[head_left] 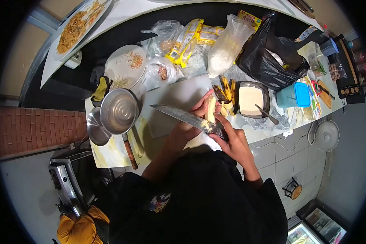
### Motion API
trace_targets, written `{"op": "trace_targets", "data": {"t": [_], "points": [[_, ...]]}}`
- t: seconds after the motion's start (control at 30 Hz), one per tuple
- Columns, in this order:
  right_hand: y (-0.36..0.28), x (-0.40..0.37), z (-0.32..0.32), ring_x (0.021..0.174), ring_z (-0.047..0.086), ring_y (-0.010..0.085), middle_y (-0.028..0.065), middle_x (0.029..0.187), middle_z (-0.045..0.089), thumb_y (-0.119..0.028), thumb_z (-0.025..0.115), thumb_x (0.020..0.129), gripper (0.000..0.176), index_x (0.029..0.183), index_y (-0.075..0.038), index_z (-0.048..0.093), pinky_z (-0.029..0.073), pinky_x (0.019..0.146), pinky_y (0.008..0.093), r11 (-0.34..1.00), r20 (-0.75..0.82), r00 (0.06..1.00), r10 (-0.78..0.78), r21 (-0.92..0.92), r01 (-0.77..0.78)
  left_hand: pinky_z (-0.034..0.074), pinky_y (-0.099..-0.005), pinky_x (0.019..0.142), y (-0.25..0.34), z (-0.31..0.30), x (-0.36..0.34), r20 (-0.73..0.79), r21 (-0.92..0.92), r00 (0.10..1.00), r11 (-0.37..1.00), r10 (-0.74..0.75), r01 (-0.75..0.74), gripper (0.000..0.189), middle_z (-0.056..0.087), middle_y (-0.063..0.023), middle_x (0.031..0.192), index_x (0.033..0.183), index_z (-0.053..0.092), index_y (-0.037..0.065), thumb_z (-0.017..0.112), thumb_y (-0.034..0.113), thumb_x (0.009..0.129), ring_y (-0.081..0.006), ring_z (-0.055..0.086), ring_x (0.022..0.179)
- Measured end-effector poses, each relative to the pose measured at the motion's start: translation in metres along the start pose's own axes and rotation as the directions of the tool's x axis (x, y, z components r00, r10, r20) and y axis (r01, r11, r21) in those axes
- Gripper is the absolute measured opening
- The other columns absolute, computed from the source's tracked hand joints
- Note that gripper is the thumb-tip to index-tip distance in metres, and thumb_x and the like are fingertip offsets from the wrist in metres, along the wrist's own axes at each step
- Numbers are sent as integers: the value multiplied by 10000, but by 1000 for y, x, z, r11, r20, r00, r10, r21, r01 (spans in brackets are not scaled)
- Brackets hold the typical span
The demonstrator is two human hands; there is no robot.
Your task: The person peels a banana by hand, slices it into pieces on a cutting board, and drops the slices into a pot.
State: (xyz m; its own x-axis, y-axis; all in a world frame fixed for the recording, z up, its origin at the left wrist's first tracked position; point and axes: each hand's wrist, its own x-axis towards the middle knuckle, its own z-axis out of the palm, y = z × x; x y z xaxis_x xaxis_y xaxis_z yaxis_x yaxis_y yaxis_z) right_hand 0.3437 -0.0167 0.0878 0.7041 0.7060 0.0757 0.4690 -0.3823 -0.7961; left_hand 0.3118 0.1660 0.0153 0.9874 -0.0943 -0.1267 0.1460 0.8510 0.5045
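Observation:
In my left hand (200, 106) is a peeled banana (211, 109), held upright with the fingers wrapped around it. My right hand (233, 141) grips a large kitchen knife (175, 115) by its handle. The wide dark blade points left, close against the banana, and pale banana bits stick to it near the handle. Beneath both hands lies a white cutting board (156, 97). Just beyond them are yellow and blackened banana peels (228, 91). A dark square bowl (265, 91) of creamy batter, with a spoon (268, 115) in it, stands to their right.
A saucepan (118, 110) and a metal bowl (94, 129) stand at left, near a plate (114, 61) with chopped vegetables. Behind are yellow packets (186, 42), a bag of white powder (227, 51) and a black plastic bag (264, 61). A blue-lidded container (301, 94) sits right.

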Motion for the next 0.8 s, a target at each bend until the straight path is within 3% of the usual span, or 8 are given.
{"op": "trace_targets", "data": {"t": [0.07,0.13,0.2,0.33,0.4,0.8], "points": [[0,-1,0,650,622,433,246,785,652,-241,730,877,584,1377,-80,475,475,546,449,1000,11,1000,4,-8,-4,350,-458,1134,4,6,0,-31,41,999,999,-26,27,707,440,-115,1326,1568,103,106,514,297,1025,-237,427,1305],[1,-1,-1,650,621,435,249,801,655,-239,731,876,585,1376,-78,474,476,547,449,1000,25,1000,8,-17,-8,395,-370,1098,2,2,1,-1,-74,1000,997,-17,17,612,492,-107,1356,1562,196,103,497,135,1030,-222,480,1301],[1,-1,0,509,614,308,191,707,642,-200,778,842,627,1379,-68,484,452,501,342,999,-22,999,-32,-43,31,399,-366,1093,4,5,1,-13,-63,1000,998,-17,16,608,495,-106,1349,1561,200,103,497,136,1031,-218,485,1293],[1,0,1,492,600,290,179,681,630,-200,782,839,629,1375,-58,485,442,492,340,999,-35,999,-37,-41,35,403,-356,1087,3,3,1,22,-32,1000,999,-2,2,598,502,-104,1345,1557,211,102,497,149,1033,-212,490,1283],[-1,0,-1,672,617,448,250,808,657,-234,739,870,593,1375,-73,474,481,550,444,1000,-15,1000,3,-6,-3,406,-358,1084,2,0,2,39,-42,999,999,-6,7,591,502,-104,1347,1557,218,105,493,157,1036,-212,491,1281],[1,0,2,667,635,441,256,799,655,-223,740,873,614,1391,-59,456,492,561,434,1000,-58,998,17,-21,-18,398,-433,1084,1,1,3,42,-13,998,999,-48,48,558,446,-130,1457,1551,247,127,459,252,1050,-249,469,1311]]}}
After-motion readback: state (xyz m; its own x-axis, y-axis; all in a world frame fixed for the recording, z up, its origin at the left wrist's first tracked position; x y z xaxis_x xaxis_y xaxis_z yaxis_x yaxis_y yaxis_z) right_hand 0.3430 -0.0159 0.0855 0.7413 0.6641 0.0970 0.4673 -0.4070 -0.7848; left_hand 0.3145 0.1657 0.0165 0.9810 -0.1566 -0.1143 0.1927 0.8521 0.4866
